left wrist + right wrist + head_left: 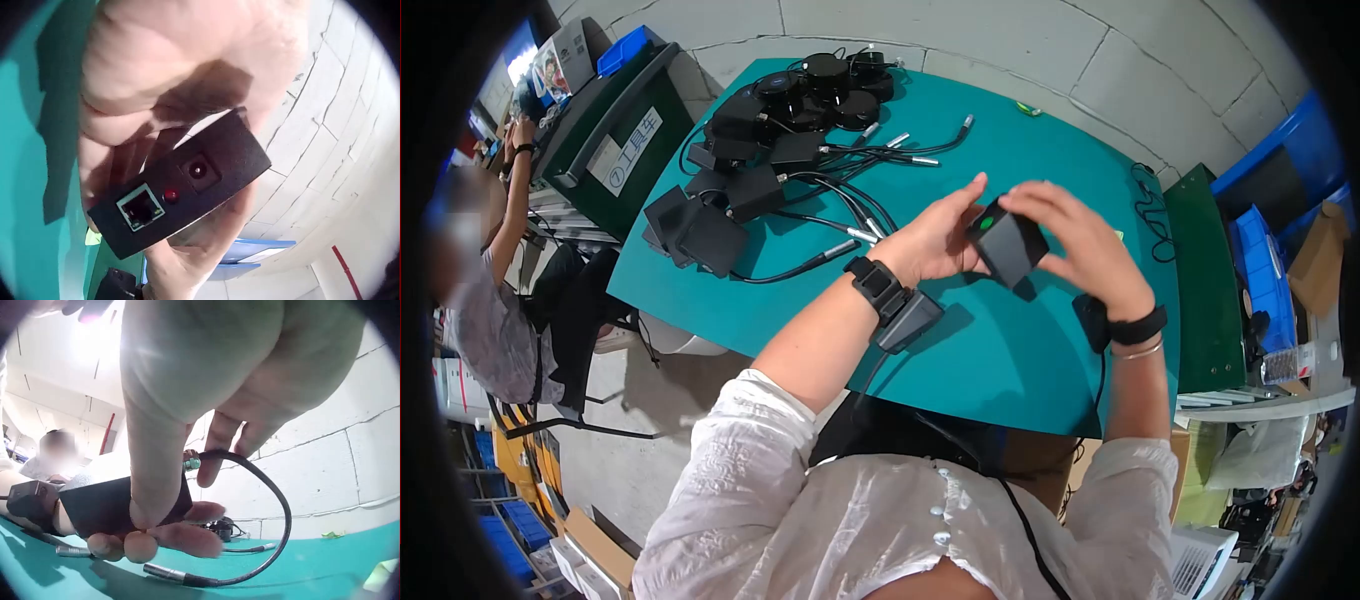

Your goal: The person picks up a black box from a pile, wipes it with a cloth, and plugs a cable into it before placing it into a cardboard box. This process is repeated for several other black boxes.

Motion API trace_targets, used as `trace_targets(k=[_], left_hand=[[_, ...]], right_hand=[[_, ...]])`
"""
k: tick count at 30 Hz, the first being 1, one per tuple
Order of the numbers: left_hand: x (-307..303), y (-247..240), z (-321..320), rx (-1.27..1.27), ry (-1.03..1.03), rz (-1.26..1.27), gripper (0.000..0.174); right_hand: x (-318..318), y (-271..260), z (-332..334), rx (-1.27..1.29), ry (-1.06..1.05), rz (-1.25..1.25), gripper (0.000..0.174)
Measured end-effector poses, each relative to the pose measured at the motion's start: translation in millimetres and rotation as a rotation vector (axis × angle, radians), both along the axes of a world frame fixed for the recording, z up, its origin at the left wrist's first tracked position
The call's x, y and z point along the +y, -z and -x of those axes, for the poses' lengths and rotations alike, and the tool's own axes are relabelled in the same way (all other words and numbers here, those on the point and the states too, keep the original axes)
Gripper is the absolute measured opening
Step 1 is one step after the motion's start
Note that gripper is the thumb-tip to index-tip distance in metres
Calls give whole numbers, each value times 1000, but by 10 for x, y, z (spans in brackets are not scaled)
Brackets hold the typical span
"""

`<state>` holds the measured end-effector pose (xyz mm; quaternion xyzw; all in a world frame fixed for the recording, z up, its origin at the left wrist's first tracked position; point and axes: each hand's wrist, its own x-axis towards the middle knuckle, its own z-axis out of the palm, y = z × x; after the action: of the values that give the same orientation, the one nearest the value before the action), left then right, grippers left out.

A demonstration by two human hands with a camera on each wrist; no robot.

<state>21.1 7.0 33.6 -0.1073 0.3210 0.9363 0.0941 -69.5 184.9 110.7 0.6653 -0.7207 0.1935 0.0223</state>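
Between both hands a black box (pixel 1008 245) is held tilted above the teal table. Its end face (pixel 234 147) carries a network port, a red light and a round socket. My left hand (pixel 940 238) holds the box from the left and below, fingertips (pixel 140 547) showing along its lower edge. My right hand (pixel 1085 240) grips it from the right, thumb (pixel 153 500) across its side. A black cable (pixel 281 500) leaves the box at a brass-coloured fitting and curves down to a silver connector (pixel 165 572).
Several black boxes (pixel 712 238) with cables lie at the table's left, round black devices (pixel 825 70) behind them. A thin black cable (pixel 1152 215) lies at the right edge. The wall (pixel 1020 50) stands behind; another person (pixel 500 330) sits left.
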Motion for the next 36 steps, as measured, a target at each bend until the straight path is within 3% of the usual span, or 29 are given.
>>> trace_targets(k=[1, 3, 6, 8, 9, 11, 12, 13, 15, 17, 19, 22, 24, 25, 27, 29, 31, 34, 36], left_hand=[[-10, 20, -4, -4, -7, 3, 59], [-22, 122, -22, 262, 237, 57, 62], [-21, 127, -13, 219, 186, 69, 64], [-49, 100, 4, 152, 114, 93, 64], [-59, 109, 11, 253, 142, 98, 63], [-59, 123, 37, 349, 177, 96, 62], [-64, 103, 56, 385, 154, 22, 60], [-73, 94, 82, 422, 132, -52, 59], [-73, 89, 103, 458, 119, -130, 56], [-56, 61, 88, 448, -35, -191, 54], [-21, 92, 85, 441, -34, -259, 55], [42, 131, 68, 348, -13, -267, 59], [55, 177, 67, 318, -18, -242, 58], [54, 184, 74, 286, -22, -208, 58], [50, 156, 68, 244, -55, -217, 58], [17, 148, 80, 206, -88, -217, 57], [-23, 211, 111, 115, -167, -190, 58], [-23, 247, 87, 108, -165, -154, 55], [1, 302, 83, 81, -216, -103, 54]], right_hand=[[16, 58, -43, 16, -16, -17, 75], [20, 175, -74, 8, -18, -33, 78], [-14, 328, -9, 69, -44, 96, 81], [-12, 433, 26, -31, 198, 318, 81], [24, 440, 56, -39, 200, 322, 81], [211, 442, 192, -47, 448, 233, 78], [302, 563, 288, 67, 586, 219, 65], [381, 635, 382, 64, 593, 218, 65], [481, 713, 478, 35, 843, -145, 43], [478, 849, 640, 90, 819, -167, 34], [501, 974, 741, 148, 793, -204, 26], [505, 1012, 804, 37, 885, -280, 18], [493, 946, 795, -234, 855, -197, 15], [481, 892, 779, -226, 854, -197, 15], [386, 649, 566, -696, 514, 180, 9], [241, 497, 309, -461, 64, 330, 8], [100, 417, -8, -499, -95, 250, 8], [-35, 518, -261, -387, -120, 59, 20], [-89, 566, -329, -196, -188, 4, 48]])
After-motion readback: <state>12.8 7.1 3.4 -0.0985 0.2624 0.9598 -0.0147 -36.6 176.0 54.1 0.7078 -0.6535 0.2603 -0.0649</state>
